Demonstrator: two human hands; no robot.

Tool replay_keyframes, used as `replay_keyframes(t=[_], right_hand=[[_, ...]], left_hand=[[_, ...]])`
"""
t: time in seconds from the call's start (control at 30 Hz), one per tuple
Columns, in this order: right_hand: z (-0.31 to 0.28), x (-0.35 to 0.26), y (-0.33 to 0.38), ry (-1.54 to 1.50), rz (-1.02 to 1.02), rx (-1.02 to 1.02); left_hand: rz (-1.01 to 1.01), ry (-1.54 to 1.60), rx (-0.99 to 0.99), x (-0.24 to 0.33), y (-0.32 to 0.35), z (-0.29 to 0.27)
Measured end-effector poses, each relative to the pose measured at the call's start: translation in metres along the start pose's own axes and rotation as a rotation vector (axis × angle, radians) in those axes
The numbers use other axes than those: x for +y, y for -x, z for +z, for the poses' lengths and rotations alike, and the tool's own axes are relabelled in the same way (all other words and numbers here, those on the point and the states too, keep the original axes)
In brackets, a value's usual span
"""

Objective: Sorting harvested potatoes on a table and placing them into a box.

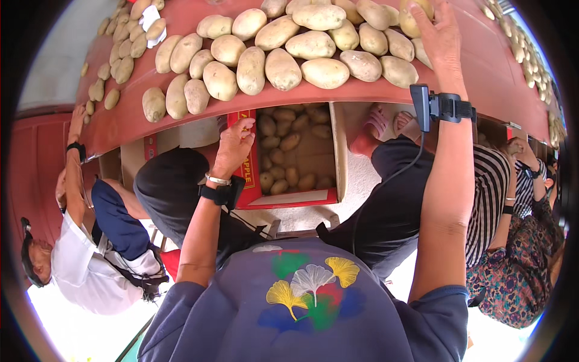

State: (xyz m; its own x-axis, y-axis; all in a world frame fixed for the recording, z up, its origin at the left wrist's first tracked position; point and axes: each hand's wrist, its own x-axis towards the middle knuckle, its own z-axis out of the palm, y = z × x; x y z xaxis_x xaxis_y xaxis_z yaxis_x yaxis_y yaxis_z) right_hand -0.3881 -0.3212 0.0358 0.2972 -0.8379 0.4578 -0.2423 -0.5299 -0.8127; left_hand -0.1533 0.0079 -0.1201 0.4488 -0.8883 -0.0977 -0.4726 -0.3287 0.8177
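Observation:
A red table (494, 72) carries a heap of pale brown potatoes (283, 66). My right hand (441, 37), with a black band and device on its wrist, reaches over the far right of the heap and its fingers close around one potato (412, 18). Below the table edge, between my knees, stands an open cardboard box (325, 196) with red printed walls and several potatoes (288, 145) inside. My left hand (232, 145), wearing a bracelet and black wrist strap, grips the box's left wall at its upper edge.
A person in a white shirt (90, 271) sits at my left with a hand (76, 117) on the table edge. At my right sits a person in striped and patterned clothes (512, 241). Feet in pink sandals (377, 123) show beyond the box. More potatoes (120, 60) lie along the table's left side.

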Motion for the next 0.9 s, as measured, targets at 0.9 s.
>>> replay_keyframes(t=[0.9], right_hand=[[-0.044, 0.034, -0.016, -0.076, 0.11, 0.245]], left_hand=[[0.094, -0.661, -0.782, -0.167, -0.037, 0.191]])
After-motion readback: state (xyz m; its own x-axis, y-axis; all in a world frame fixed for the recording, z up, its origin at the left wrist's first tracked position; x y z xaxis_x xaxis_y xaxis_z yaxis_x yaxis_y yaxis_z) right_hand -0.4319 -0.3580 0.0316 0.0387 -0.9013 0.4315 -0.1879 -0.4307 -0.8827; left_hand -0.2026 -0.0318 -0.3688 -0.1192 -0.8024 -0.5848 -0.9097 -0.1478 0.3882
